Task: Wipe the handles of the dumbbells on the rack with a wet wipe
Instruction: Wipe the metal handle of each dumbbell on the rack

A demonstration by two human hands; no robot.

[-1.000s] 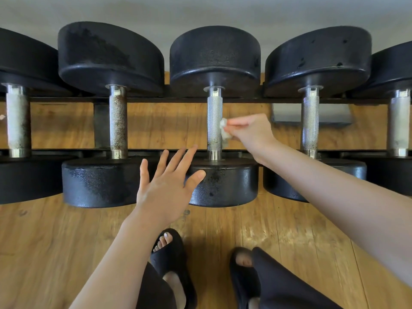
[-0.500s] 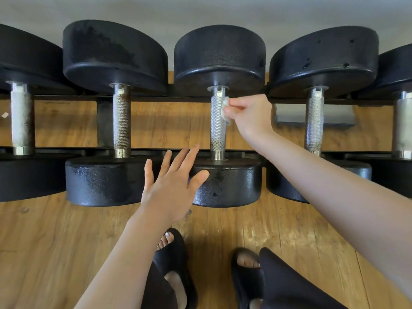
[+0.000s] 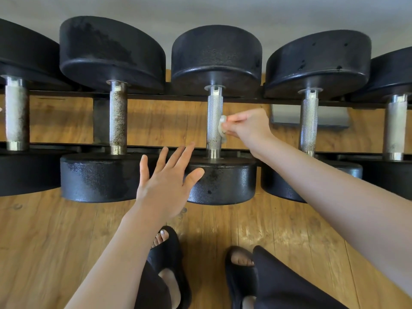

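The floor (image 3: 256, 221) is wood, golden brown, with long planks and a soft shine. A pale wall (image 3: 200, 10) runs along the top. A dark metal rack (image 3: 174, 95) with two thin rails holds a row of dumbbells. Each has fat, round, black ends that look bumpy, and a silver handle with a rough, scratchy grip. The middle dumbbell (image 3: 215, 184) sits near the centre. The right hand (image 3: 247, 126) pinches a small, crumpled white wet wipe (image 3: 222, 128) and presses it to the middle handle (image 3: 214, 121) at its 3 o'clock side. The left hand (image 3: 166, 182) is spread flat with straight fingers, holding nothing, in front of the black end at the handle's 7 o'clock. Two black slippers (image 3: 240, 282) stand at 6 o'clock.
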